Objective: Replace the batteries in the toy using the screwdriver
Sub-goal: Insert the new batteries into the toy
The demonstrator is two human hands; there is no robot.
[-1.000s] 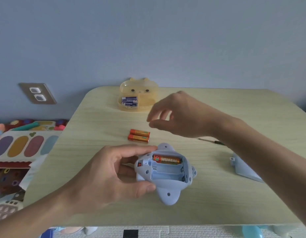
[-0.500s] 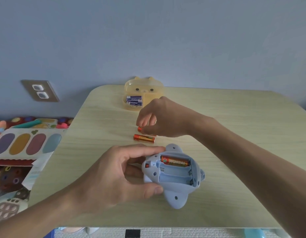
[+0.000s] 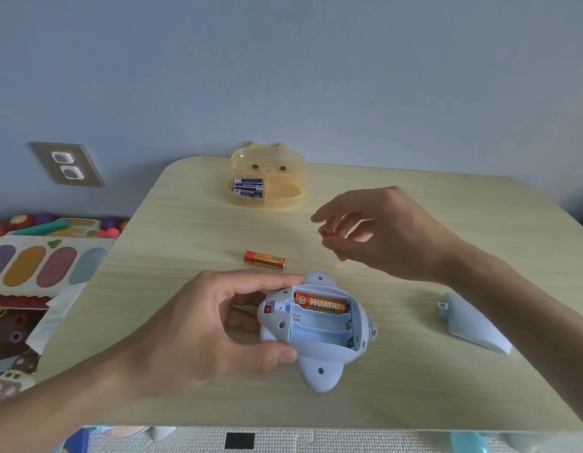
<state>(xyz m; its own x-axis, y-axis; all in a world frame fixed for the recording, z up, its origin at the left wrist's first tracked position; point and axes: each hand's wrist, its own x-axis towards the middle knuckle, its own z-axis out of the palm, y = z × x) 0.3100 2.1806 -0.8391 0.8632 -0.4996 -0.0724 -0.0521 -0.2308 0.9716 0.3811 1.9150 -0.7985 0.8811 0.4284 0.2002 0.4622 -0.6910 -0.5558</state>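
Your left hand [image 3: 198,325] grips the pale blue plastic toy [image 3: 319,328] on the counter [image 3: 185,243]; your right hand [image 3: 381,230] pinches an orange battery [image 3: 326,232].

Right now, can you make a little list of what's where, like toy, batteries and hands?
toy: blue toy on the table, bottom up, battery bay open
in bay: one orange battery in the far slot, two slots empty
left hand: left hand holds the toy
right hand: right hand lifted above the table, pinching an orange battery
loose battery: one orange on the table behind the toy
box: yellow box with blue batteries inside
cover: blue cover at right
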